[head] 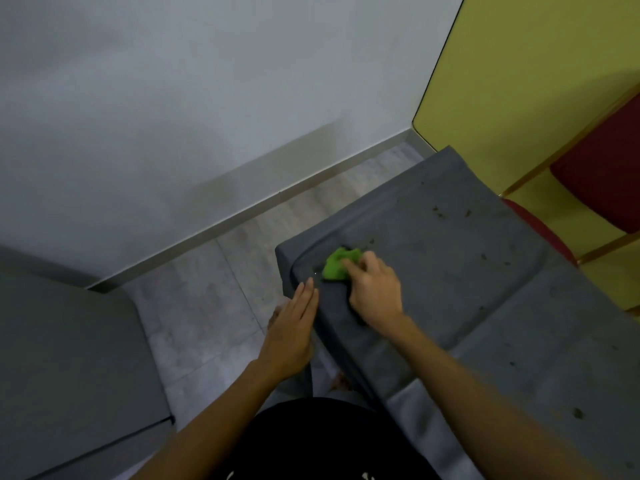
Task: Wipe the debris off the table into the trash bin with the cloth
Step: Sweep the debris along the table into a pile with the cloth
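A grey table [450,271] covered in grey fabric fills the right half of the view. Small dark debris specks [440,212] lie scattered on it, mostly toward the far and right parts. A crumpled green cloth [337,265] rests near the table's left corner, and my right hand [375,289] presses on it with fingers curled over its near side. My left hand [292,327] is held flat and slightly cupped just off the table's left edge, fingers together, touching the rim. No trash bin shows in this view.
A grey surface [69,375] stands at the lower left across a strip of tiled floor [207,306]. A white wall [173,98] runs behind. A yellow panel [536,81] and a red chair [602,188] stand at the right.
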A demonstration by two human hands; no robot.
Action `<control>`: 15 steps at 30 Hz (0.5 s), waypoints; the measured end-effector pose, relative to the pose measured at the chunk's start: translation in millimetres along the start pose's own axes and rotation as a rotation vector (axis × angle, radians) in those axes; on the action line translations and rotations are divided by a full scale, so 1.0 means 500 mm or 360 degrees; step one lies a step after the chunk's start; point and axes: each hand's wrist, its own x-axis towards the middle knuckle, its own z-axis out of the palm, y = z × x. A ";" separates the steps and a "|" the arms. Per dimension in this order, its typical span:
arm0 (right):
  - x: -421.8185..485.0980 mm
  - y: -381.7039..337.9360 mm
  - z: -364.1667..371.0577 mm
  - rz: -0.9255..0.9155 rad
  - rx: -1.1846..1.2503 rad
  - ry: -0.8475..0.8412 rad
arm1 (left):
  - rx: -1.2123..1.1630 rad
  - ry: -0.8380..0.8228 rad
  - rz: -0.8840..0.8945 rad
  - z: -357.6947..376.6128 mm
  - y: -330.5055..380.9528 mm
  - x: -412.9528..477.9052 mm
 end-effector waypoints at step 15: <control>0.019 -0.091 0.030 -0.0095 0.0292 -0.0039 | 0.0170 0.0180 -0.0073 -0.050 -0.027 0.064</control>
